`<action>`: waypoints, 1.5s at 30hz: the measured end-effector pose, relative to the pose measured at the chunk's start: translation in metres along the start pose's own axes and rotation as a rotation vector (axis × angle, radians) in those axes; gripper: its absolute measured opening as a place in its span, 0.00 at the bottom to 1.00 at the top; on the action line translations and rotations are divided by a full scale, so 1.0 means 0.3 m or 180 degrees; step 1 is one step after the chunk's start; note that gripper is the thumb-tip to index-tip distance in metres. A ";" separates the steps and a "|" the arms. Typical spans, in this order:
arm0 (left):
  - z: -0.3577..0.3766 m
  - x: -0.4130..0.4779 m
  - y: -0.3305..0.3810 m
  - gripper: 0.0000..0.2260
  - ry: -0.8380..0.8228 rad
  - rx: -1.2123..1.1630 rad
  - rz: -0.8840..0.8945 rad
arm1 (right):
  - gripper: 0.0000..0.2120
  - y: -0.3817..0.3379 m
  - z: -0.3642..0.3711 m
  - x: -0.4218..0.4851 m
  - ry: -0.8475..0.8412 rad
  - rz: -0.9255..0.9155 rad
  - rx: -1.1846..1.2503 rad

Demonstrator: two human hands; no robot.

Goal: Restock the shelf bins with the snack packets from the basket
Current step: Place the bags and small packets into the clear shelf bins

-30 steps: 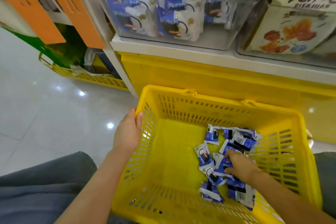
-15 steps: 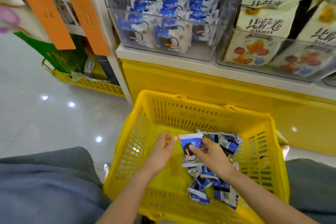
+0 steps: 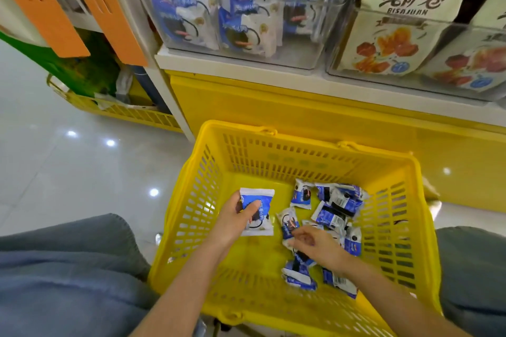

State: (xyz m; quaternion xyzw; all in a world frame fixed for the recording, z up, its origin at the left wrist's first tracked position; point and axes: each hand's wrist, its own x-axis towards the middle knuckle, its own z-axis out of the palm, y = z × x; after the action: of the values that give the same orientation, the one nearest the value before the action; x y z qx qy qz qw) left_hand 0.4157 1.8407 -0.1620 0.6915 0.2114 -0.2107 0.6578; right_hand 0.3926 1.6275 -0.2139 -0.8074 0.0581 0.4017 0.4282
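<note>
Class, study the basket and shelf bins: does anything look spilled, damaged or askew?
Nothing spilled or damaged. The packets in the yellow basket lie jumbled at all angles, while those in the clear bin stand in upright rows.

shelf (image 3: 246, 66): two clear bins (image 3: 309, 45) side by side | floor (image 3: 82, 172): yellow basket (image 3: 301, 143)

1. A shop: clear plastic bins (image 3: 301, 55) on a white shelf (image 3: 219, 63) hold rows of identical blue-and-white snack packets (image 3: 246, 33).
2. The neighbouring bin (image 3: 336, 60) displays large printed bags (image 3: 388, 44), all faces forward.
3. A yellow shopping basket (image 3: 301, 156) stands on a glossy tiled floor (image 3: 68, 172).
</note>
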 end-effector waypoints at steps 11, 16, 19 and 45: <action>0.012 0.045 -0.055 0.03 0.0015 0.0111 -0.0026 | 0.19 0.163 0.074 0.044 -0.0535 0.0067 -0.1269; 0.020 0.053 -0.081 0.04 0.0157 0.0238 -0.0202 | 0.21 0.105 0.008 0.046 -0.0111 0.0342 -0.0752; 0.024 0.057 -0.107 0.05 0.0195 0.0310 -0.0284 | 0.23 0.029 -0.063 0.035 0.0171 0.0425 0.0290; 0.070 -0.179 0.320 0.26 -0.0621 -0.0010 0.1484 | 0.17 -0.491 -0.219 -0.423 0.0791 -0.0956 0.2744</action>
State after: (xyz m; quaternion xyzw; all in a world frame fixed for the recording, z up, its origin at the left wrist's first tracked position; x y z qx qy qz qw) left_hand 0.4261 1.8147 -0.0537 0.6969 -0.0180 -0.1187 0.7070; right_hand 0.4112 1.6396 -0.0099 -0.5975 0.1530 0.1749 0.7674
